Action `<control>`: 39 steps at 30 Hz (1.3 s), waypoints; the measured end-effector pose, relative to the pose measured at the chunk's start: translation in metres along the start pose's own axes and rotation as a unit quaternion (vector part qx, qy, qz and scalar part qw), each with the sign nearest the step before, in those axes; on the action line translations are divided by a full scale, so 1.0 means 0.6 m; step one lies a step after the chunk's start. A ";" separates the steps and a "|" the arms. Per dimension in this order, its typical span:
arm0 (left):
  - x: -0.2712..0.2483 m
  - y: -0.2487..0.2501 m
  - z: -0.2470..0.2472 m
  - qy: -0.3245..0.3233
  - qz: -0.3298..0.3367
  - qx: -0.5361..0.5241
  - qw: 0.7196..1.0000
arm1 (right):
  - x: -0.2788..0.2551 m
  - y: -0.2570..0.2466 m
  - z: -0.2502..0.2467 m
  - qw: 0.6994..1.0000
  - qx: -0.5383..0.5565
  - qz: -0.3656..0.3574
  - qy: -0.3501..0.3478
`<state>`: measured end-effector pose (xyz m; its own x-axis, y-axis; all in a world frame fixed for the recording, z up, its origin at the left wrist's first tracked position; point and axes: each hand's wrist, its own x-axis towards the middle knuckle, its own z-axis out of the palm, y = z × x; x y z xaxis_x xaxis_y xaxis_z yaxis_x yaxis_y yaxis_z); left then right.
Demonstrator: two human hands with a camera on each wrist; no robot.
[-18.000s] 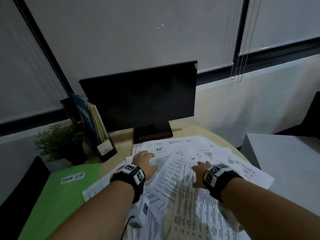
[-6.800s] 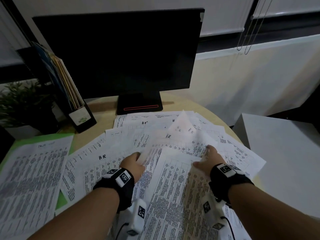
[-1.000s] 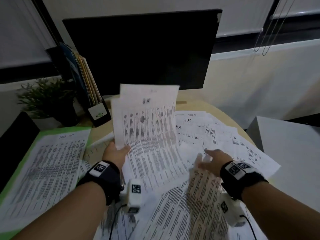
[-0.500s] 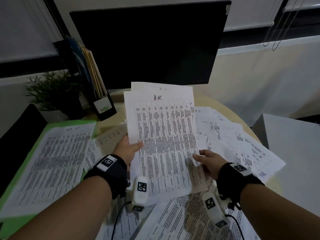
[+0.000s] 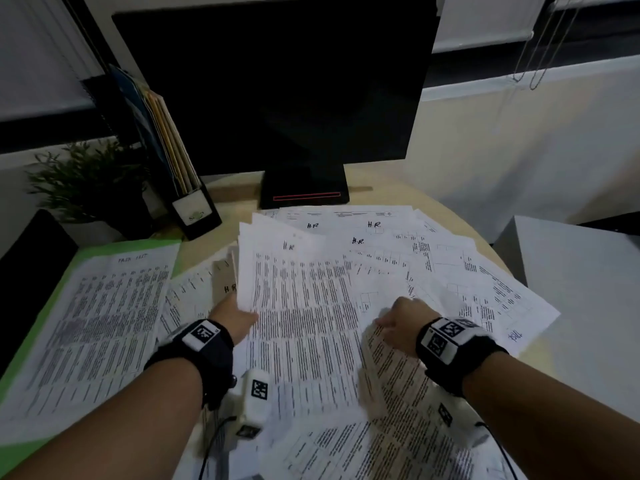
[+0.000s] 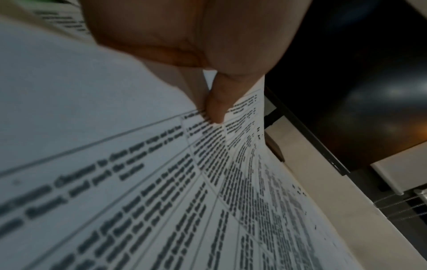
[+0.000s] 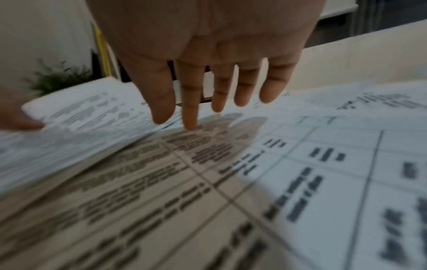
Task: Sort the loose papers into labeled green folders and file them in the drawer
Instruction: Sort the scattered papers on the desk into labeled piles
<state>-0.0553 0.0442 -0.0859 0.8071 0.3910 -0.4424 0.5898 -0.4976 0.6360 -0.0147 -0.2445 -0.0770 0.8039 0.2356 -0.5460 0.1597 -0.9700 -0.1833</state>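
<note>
A pale round bench (image 5: pixel 446 216) carries everything here. At its back stands a dark monitor (image 5: pixel 277 81) on a black base with a red stripe. Left of the monitor is a black file holder (image 5: pixel 180 188) stuffed with blue and yellow folders, and beside that a small green plant (image 5: pixel 86 178) in a pot.

A green folder (image 5: pixel 86 252) lies flat at the left edge of the bench, with a printed sheet (image 5: pixel 100 323) headed in handwriting resting on top of it.

Loose papers (image 5: pixel 433 265) spread in an overlapping fan across the middle and right of the bench, several marked "H.R." near their top edges.

The left hand (image 5: pixel 230 318) grips a stack of printed sheets (image 5: pixel 301 306) at its left edge, thumb pressed on the top page, lifting it slightly above the spread. In the left wrist view the thumb (image 6: pixel 216 107) pins the page.

The right hand (image 5: pixel 403 322) is spread loosely, fingers (image 7: pixel 190 117) straight, over the papers just right of the stack. Only the forefinger seems to touch the page below; it grips nothing.
</note>
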 end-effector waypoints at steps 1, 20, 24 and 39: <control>0.000 -0.007 0.008 -0.012 -0.006 0.011 1.000 | 0.001 0.003 -0.001 0.999 -0.001 0.012 0.032; 0.062 -0.075 -0.019 0.037 -0.086 0.014 0.995 | 0.069 -0.003 -0.036 0.989 0.045 0.104 0.093; 0.068 -0.082 -0.017 0.038 -0.094 0.010 0.995 | 0.087 -0.017 -0.043 0.983 0.076 0.157 0.055; 0.075 -0.085 -0.019 0.035 -0.100 0.007 0.994 | 0.064 0.009 -0.043 0.951 0.235 0.177 0.100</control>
<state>-0.0495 0.0958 -0.1310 0.6695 0.5359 -0.5144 0.7394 -0.4140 0.5310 0.0315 -0.2421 -0.0779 0.8603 -0.1621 -0.4834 -0.3762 -0.8416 -0.3874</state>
